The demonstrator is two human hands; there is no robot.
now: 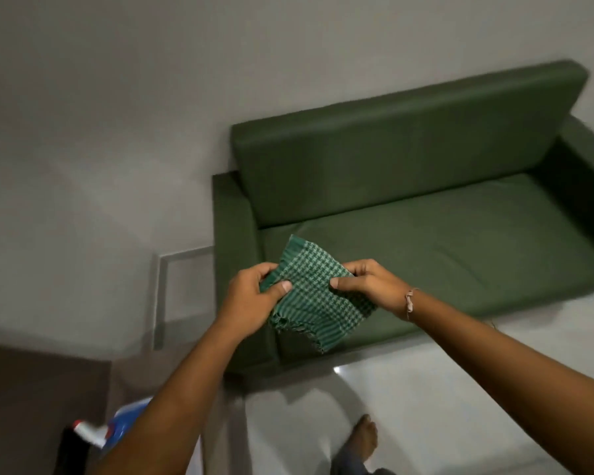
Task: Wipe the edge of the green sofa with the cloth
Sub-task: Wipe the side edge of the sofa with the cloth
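A green sofa (426, 214) stands against the white wall, filling the right half of the view. Its left armrest (232, 234) and front seat edge lie just below my hands. I hold a green-and-white checked cloth (314, 296) spread in the air above the sofa's front left corner. My left hand (251, 296) pinches the cloth's left side between thumb and fingers. My right hand (367, 282), with a thread band at the wrist, grips the cloth's right side. The cloth's frayed lower edge hangs loose, apart from the sofa.
A blue spray bottle with a white and red nozzle (117, 430) sits at the lower left on a dark brown surface (31, 389). A grey metal frame (160, 296) stands by the wall, left of the armrest. My bare foot (364, 437) rests on the white floor.
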